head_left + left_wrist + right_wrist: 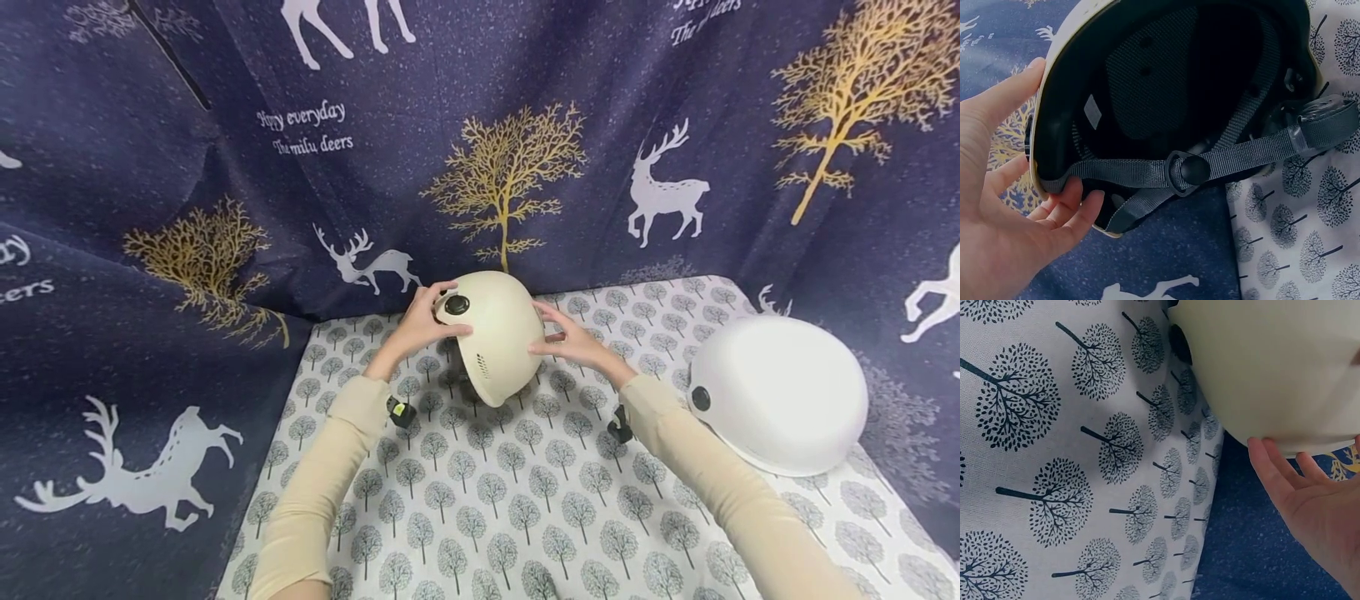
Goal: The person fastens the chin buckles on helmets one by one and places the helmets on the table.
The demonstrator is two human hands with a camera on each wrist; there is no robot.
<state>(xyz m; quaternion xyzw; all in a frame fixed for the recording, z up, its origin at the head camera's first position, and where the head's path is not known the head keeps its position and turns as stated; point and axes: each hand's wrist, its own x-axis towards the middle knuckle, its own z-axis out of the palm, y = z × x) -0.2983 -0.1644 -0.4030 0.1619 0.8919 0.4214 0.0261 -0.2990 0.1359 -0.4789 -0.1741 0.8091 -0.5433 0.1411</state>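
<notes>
A cream helmet [498,333] is tipped on its side at the back of the table, its hollow turned to the left. My left hand [426,321] grips its rim beside a round black fitting [457,305]. In the left wrist view the thumb lies on the outer shell and the fingertips [1088,206] reach inside, at the grey chin strap [1129,173]. That strap runs across the dark padded inside [1154,81] with its buckle [1329,109] fastened. With spread, nearly straight fingers, my right hand [572,337] touches the smooth shell from the right.
A larger white helmet [780,396] rests dome up on the right side of the table. The tablecloth [491,492] is white with grey trees. Behind it hangs a dark blue curtain [420,167] with deer and gold trees.
</notes>
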